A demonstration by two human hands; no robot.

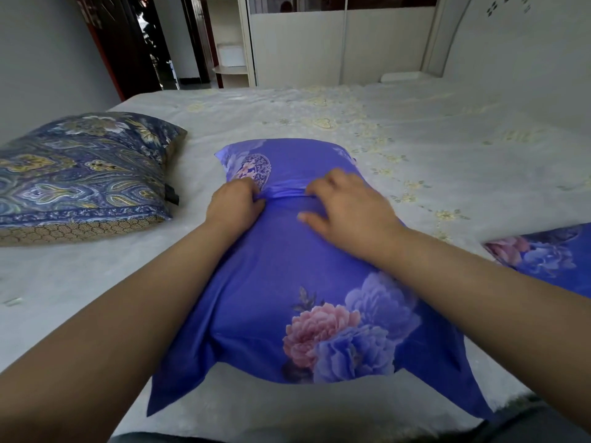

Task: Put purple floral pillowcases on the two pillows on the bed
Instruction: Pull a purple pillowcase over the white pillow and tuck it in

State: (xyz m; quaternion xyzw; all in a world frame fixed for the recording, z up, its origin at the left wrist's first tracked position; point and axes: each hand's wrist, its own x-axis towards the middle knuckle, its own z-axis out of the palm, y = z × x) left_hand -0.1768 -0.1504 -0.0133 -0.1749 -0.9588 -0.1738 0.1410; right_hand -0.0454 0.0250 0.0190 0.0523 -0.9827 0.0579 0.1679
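A pillow inside a purple floral pillowcase (287, 276) lies lengthwise on the bed in front of me. My left hand (235, 204) pinches a fold of the case's fabric near the far end. My right hand (347, 207) rests beside it on the same fold, fingers curled onto the cloth. A second pillow (80, 174) in a dark blue and yellow paisley cover lies at the left. Another purple floral pillowcase (550, 257) lies flat at the right edge, partly cut off.
The bed (319, 123) has a pale grey spread with yellow embroidery. A white headboard (511, 43) rises at the far right, a white wardrobe (303, 43) stands behind the bed, and a dark doorway (150, 43) opens at the far left.
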